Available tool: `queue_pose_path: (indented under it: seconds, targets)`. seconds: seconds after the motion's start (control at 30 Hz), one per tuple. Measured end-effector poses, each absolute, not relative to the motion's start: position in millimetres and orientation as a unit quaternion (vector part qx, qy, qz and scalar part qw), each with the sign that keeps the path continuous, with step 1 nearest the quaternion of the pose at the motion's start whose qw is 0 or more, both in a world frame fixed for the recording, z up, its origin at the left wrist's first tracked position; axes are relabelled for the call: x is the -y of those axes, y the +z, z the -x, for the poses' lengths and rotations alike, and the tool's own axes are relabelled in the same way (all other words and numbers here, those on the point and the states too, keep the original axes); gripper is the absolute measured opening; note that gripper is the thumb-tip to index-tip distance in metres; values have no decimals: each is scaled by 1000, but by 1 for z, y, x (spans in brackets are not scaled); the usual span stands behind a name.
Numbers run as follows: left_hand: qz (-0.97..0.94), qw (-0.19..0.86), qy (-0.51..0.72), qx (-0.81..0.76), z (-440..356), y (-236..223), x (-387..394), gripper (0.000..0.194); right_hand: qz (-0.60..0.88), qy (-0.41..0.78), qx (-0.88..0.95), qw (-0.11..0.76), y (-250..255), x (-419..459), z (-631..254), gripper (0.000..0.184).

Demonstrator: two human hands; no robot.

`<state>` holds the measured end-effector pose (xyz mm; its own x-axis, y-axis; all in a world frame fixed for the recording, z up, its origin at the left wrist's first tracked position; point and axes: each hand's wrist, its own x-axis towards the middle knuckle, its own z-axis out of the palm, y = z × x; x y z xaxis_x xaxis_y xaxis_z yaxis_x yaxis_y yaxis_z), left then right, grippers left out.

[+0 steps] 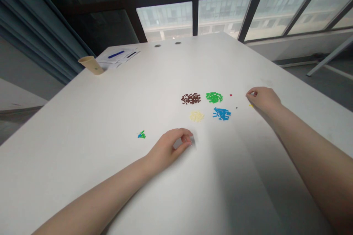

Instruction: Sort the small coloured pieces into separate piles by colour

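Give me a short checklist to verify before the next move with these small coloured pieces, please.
Brown pile, green pile, cream pile and blue pile stand apart: ok.
Small cluster on the left is one colour: not ok, blue and green are mixed.
Left hand is empty: cannot tell, the fingers are curled.
Right hand touches the yellow pieces: cannot tell, it is very close.
Red piece and black piece are in a pile: not ok, each lies alone.

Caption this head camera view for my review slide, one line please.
Left hand and right hand flank colour-sorted piles of tiny pieces on a white table.
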<state>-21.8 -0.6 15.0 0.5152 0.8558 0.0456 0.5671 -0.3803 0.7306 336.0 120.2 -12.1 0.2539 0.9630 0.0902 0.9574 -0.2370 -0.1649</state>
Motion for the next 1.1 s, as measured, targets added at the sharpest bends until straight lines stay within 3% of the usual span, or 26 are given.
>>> queue_pose_path:
  seconds: [0.27,0.37,0.5,0.6,0.73,1.1]
  targets:
    - [-812,286,197,-469,21,15,-1,18,765,32,633,117,-2,-117,-337,22]
    - [-818,169,140,-531,32,22,-12,22,759,17,636,139,12,-112,-319,18]
    - [-755,-15,-72,-652,71,41,-36,25,677,83,717,142,37,-82,-265,12]
    - [-717,27,-159,-678,99,51,-47,21,516,231,822,71,46,-43,-221,18]
    - [-738,135,-171,-638,109,51,-49,18,269,422,865,-34,38,5,-187,19]
    - [-767,139,-150,-608,98,38,-49,9,258,407,875,-44,17,16,-179,16]
